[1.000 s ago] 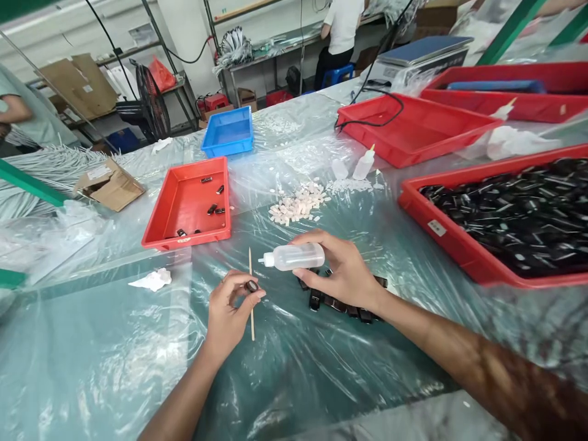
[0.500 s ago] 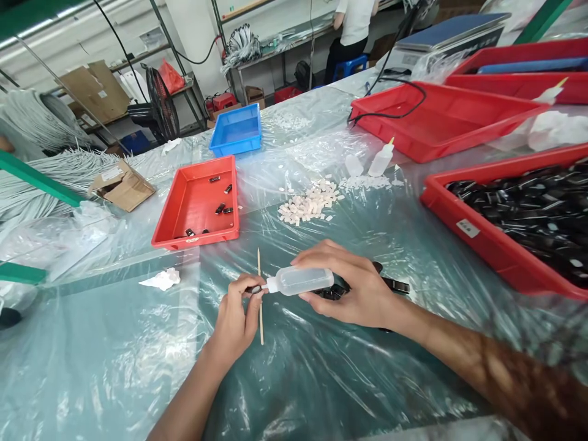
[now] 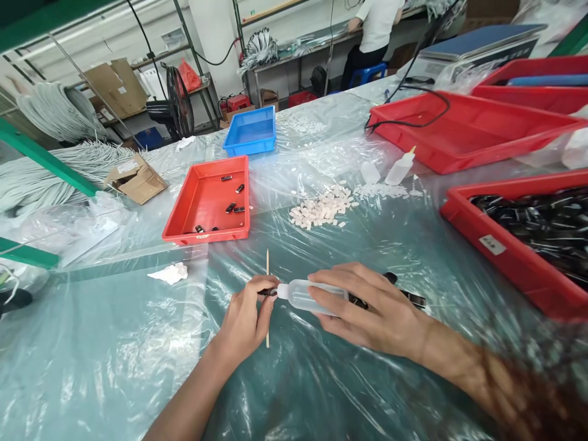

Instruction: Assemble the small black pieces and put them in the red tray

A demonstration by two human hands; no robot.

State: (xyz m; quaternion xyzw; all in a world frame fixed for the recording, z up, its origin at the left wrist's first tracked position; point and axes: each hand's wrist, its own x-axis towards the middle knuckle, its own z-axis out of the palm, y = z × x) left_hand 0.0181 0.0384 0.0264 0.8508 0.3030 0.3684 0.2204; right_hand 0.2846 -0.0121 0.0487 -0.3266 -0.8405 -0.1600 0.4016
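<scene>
My left hand [image 3: 248, 315] pinches a small black part [image 3: 267, 293] between thumb and fingers. My right hand [image 3: 367, 306] is closed around a translucent squeeze bottle [image 3: 298, 294], held on its side. The bottle's white cap end meets the black part at my left fingertips; its tip is hidden there. A thin wooden stick [image 3: 267, 263] lies on the plastic-covered table, partly behind my left fingertips. More black parts [image 3: 414, 299] lie behind and beside my right hand, mostly covered by it.
Beyond my hands lies a pile of small white pieces [image 3: 321, 207]. A red tray [image 3: 206, 236] with several black parts stands left of it, near a blue tray [image 3: 250, 147]. A second squeeze bottle [image 3: 400, 168] stands farther back. At right, a red bin [image 3: 519, 260] holds many black parts.
The squeeze bottle's cap has come closer to my left fingertips, hiding its tip. My right fingers have shifted along the bottle. The whole view has turned slightly left.
</scene>
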